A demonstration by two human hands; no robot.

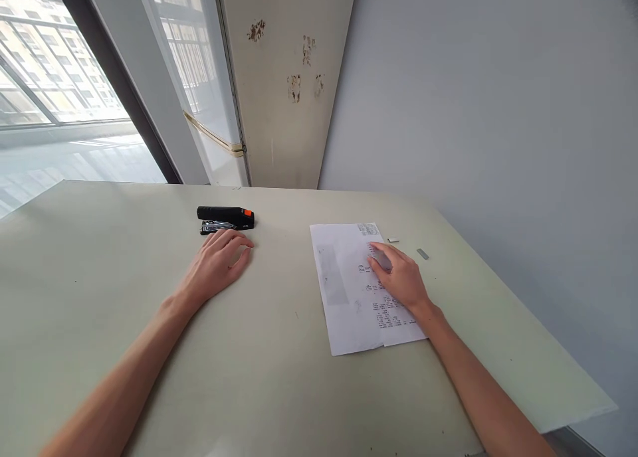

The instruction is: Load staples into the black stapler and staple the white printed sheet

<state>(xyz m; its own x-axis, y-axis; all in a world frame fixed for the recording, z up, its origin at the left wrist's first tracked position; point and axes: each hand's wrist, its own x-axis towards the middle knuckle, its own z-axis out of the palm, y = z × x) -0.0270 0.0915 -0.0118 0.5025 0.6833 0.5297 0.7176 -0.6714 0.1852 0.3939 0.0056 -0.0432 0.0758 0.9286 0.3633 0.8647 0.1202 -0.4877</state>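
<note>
My left hand [219, 260] rests on the table just in front of a black stapler [225, 216] with an orange patch on its top right end. Its fingers are loosely bent, the thumb stands apart, and nothing is in them. The stapler lies on its base, its metal lower part partly behind my fingertips. Over the right part of some printed paper sheets [343, 297] lies my right hand [401, 276], thumb and fingers apart in a loose curve, touching the top sheet. Beyond it sit two small grey staple strips [423, 254], one close to the paper's edge.
The pale table [269, 364] runs back to a refrigerator-like cabinet [284, 131] with rusty patches. A grey wall [478, 111] borders the table's right side. A window [60, 78] is at the far left.
</note>
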